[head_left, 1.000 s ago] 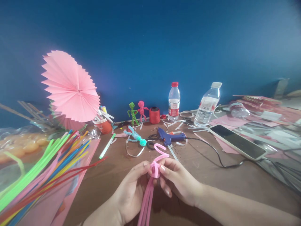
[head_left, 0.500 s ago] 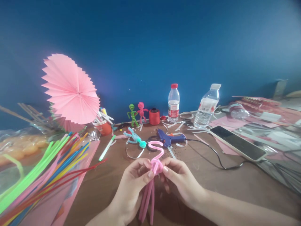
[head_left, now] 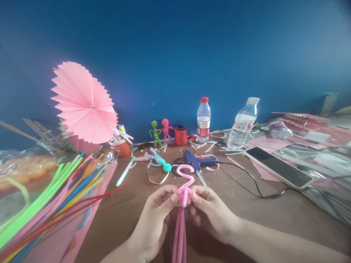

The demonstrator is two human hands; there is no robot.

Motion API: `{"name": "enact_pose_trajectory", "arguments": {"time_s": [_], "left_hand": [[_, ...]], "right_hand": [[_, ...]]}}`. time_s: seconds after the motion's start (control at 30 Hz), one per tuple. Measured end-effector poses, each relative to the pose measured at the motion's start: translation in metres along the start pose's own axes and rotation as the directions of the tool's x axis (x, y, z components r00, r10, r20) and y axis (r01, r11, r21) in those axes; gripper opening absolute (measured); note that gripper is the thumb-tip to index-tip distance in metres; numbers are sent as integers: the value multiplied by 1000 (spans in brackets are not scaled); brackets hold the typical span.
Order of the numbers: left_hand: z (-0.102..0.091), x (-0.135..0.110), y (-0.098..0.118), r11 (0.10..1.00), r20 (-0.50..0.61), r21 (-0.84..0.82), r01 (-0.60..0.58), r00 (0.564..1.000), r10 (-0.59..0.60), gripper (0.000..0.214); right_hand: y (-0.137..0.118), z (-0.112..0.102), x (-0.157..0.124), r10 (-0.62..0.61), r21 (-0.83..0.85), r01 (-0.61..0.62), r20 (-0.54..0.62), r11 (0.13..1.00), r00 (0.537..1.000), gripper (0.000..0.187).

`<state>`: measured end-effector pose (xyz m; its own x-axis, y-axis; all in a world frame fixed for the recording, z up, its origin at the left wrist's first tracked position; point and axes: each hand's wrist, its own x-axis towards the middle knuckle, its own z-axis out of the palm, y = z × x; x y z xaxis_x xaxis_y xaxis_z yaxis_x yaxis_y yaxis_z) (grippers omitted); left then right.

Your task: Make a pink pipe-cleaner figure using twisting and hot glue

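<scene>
A pink pipe cleaner point(head_left: 183, 193) is pinched between both my hands over the brown table point(head_left: 246, 208). Its top is coiled into a small ball, a curled free end hooks up above it, and doubled strands hang down toward me. My left hand point(head_left: 155, 223) grips the coil from the left with thumb and fingers. From the right, my right hand point(head_left: 210, 213) pinches the same coil. Just beyond my fingers lie a blue glue gun point(head_left: 199, 160) and a teal pipe-cleaner figure point(head_left: 159, 160).
A bundle of coloured pipe cleaners point(head_left: 52, 197) lies at left under a pink paper fan point(head_left: 85, 104). Green and pink figures point(head_left: 160, 131), a red spool point(head_left: 180, 135) and two water bottles point(head_left: 203, 118) stand by the blue wall. A phone point(head_left: 278, 167) and cable lie right.
Both hands have kept turning the coil. The curled free end swung from leaning left to standing upright above the ball, and the hanging strands drew together beneath it.
</scene>
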<state>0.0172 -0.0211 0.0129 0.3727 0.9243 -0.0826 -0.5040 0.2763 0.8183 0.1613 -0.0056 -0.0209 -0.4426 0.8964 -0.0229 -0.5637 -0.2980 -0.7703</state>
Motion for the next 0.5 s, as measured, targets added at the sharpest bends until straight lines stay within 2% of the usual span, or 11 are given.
{"name": "enact_pose_trajectory", "arguments": {"time_s": [0.1,0.23,0.37,0.5], "left_hand": [[1,0,2,999,57,-7,33,998,-33,24],[1,0,3,998,75,7,55,996,-56,14],[-1,1,4,999,111,41,28,993,-32,2],[-4,5,5,994,159,106,1,987,-18,9]], "right_hand": [[0,0,0,28,14,-28,3,1000,1000,30],[-1,2,-1,32,38,-31,-17,999,999,30],[-3,3,-1,-1,29,2,-36,1000,999,29],[-2,3,0,-10,15,11,-52,1000,999,31]]}}
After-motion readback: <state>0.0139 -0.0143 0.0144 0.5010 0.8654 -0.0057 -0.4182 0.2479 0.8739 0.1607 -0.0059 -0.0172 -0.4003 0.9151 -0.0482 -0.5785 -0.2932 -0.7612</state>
